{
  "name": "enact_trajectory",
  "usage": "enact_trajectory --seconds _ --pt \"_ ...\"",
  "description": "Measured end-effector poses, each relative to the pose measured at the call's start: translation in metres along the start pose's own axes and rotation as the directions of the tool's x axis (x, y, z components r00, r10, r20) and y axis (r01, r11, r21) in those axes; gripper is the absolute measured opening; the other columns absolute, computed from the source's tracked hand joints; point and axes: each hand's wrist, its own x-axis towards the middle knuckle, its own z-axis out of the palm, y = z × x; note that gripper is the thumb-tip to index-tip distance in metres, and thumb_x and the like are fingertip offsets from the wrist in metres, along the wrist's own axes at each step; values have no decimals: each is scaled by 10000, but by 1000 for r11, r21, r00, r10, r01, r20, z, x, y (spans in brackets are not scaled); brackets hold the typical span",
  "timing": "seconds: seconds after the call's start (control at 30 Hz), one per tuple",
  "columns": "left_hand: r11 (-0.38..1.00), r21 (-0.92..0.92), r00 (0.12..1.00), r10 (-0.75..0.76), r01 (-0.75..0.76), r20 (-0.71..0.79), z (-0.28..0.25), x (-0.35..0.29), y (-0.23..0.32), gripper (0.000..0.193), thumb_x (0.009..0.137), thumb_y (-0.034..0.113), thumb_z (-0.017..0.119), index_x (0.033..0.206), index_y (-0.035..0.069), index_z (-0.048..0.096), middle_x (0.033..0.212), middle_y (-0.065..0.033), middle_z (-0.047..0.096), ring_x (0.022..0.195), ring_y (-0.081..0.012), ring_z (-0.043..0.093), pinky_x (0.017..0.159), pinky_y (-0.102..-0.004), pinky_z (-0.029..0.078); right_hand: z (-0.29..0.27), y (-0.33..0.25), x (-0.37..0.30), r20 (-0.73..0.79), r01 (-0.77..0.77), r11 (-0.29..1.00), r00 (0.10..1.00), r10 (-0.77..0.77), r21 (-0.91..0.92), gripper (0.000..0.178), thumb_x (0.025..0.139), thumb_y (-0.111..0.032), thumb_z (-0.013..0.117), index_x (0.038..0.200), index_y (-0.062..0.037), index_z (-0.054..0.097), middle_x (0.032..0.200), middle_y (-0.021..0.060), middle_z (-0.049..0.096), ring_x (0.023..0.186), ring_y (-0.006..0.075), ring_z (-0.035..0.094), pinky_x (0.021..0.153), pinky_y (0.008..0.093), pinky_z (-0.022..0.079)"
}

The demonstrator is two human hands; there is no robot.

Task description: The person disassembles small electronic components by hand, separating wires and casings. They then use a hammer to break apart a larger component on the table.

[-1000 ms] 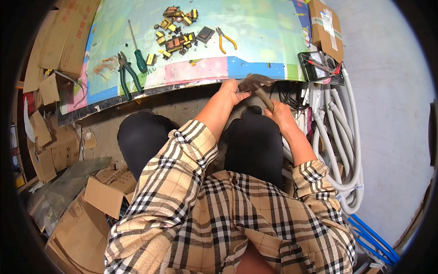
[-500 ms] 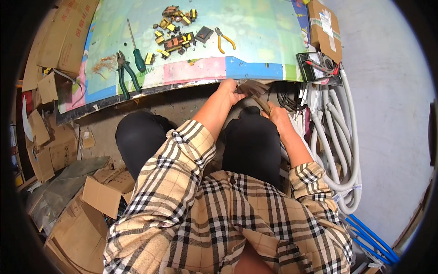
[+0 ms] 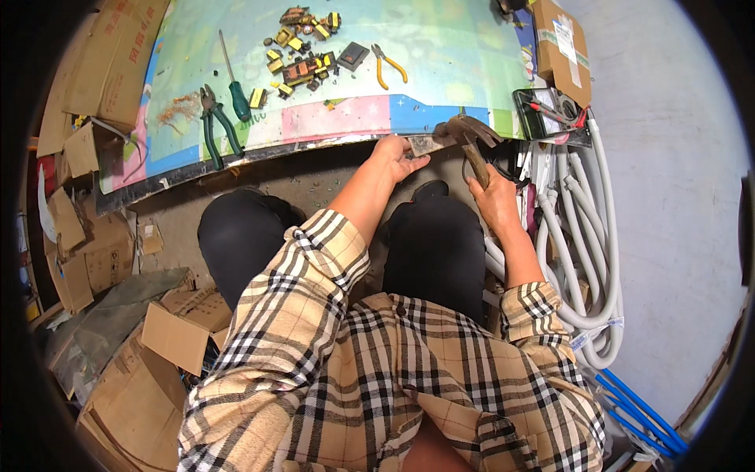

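My right hand [image 3: 497,200] is closed round the wooden handle of a claw hammer [image 3: 470,132]. The hammer's metal head is raised by the table's front edge. To its left, my left hand [image 3: 397,157] is at the same edge, its thumb stretched toward the hammer. A greyish flat piece [image 3: 423,145] shows between those fingers and the hammer head; what the fingers grip is too small to make out. On the table [image 3: 259,47] lie green-handled pliers [image 3: 219,130], a green-handled screwdriver [image 3: 238,98], yellow-handled cutters [image 3: 387,69] and several yellow-and-black coil parts [image 3: 307,71].
A dark square block [image 3: 353,56] lies beside the coil parts. At the table's right are a black tray [image 3: 535,122] with red test leads and a cardboard box [image 3: 562,51]. Grey-white hoses [image 3: 602,259] hang at my right. Cardboard boxes [image 3: 177,338] crowd my left.
The hammer has been lifted up and to the right, away from my left fingers. My right hand has risen with it. My left hand has barely moved; its thumb now reaches further out.
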Motion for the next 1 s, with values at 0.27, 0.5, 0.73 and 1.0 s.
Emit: enact_trajectory --seconds 0.27,0.5,0.73,1.0 --pt "999 47 1000 21 -21 6 4 -15 2 303 937 32 308 1185 -95 427 1235 -234 493 1122 -433 529 975 -603 411 13 2 -3 5 111 993 994 -111 -39 270 819 -223 683 907 3 566 708 246 597 710 437 594 608 442 479" --pt "999 -8 996 -43 44 82 31 -33 18 539 988 214 290 1403 -105 162 1509 -267 118 1383 -446 148 1104 -608 21 12 2 -6 33 63 997 998 -61 -37 259 836 -222 665 905 9 570 713 275 605 717 448 603 636 475 492" --pt "998 -21 998 -57 58 27 26 -18 16 609 995 324 247 1458 -38 87 1542 -235 -2 1411 -426 -26 1095 -594 -55 18 8 -10 18 111 993 994 -111 -45 269 839 -231 667 907 7 563 713 262 610 713 440 607 632 473 491" --pt "997 -32 994 -66 69 90 29 -25 20 625 994 362 223 1466 -26 92 1545 -228 -21 1419 -401 -41 1096 -585 -72 26 10 -10 28 144 989 989 -143 -20 263 837 -243 666 923 -17 562 719 259 605 730 442 600 627 468 485"
